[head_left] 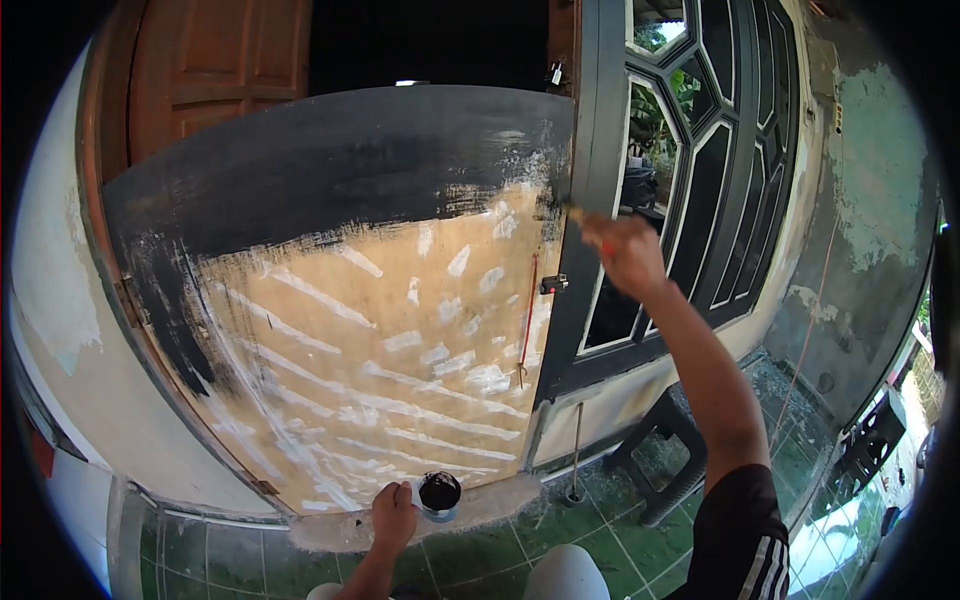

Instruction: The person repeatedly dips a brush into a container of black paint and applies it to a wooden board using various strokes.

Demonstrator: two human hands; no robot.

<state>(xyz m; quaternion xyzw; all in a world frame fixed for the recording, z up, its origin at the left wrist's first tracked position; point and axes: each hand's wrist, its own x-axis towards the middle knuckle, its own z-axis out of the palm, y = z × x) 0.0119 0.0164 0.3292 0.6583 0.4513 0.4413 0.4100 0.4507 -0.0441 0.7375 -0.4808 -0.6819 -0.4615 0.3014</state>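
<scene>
My right hand [628, 252] is closed on a paintbrush [577, 212], its bristles at the right edge of the wooden panel [400, 290]. Dark paint covers the panel's top and part of its left side; below, bare wood shows with white streaks and patches. Low in front of the panel, my left hand [394, 515] is closed on the side of a small cup of black paint [440, 491]. A metal latch [553, 285] and a red cord [529, 320] are on the panel's right side.
A dark-framed window [690, 150] is right of the panel. Beneath it a dark plastic stool [665, 450] and a thin rod [577, 450] stand on green floor tiles [480, 550]. A brown door [235, 60] is at the upper left. A black crate-like object [872, 437] lies far right.
</scene>
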